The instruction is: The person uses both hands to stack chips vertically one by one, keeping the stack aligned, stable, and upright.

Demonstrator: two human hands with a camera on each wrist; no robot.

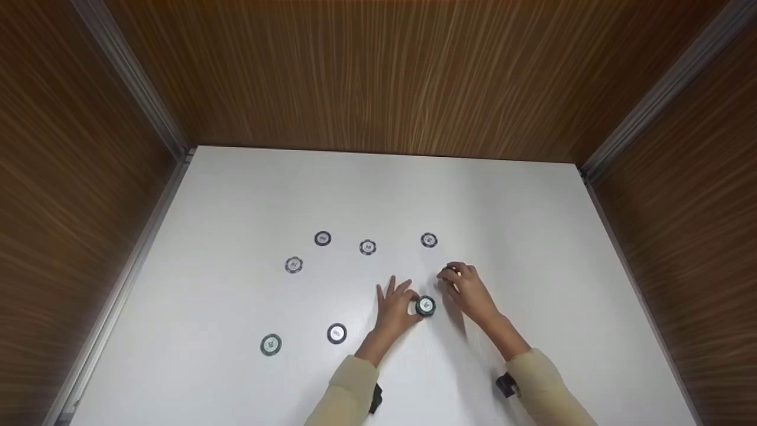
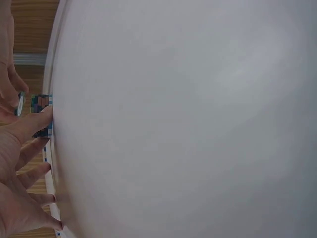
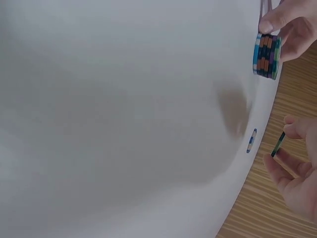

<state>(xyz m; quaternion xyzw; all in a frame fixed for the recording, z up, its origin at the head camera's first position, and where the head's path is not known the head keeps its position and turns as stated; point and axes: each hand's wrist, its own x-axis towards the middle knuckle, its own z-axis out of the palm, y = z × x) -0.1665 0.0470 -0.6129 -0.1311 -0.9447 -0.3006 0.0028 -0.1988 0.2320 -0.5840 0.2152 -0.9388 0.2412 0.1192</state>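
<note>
A stack of poker chips (image 1: pixel 425 305) stands on the white table, and my left hand (image 1: pixel 395 309) grips its sides between thumb and index finger. The other left fingers are spread out. In the right wrist view the stack (image 3: pixel 266 56) shows several layers of blue, orange, black and green edges. Up and to the right of it, my right hand (image 1: pixel 471 291) pinches one poker chip by its edge, raised off the table. That single chip (image 3: pixel 279 144) has a green edge in the right wrist view; in the head view fingers partly cover it.
Several loose chips lie flat on the table (image 1: pixel 225 236): a blue-edged chip (image 1: pixel 429 239) beyond my right hand, a dark chip (image 1: pixel 337 333) and a green chip (image 1: pixel 271 344) to the left, others farther back. Wood-grain panels (image 1: pixel 378 77) enclose the table at the back and sides.
</note>
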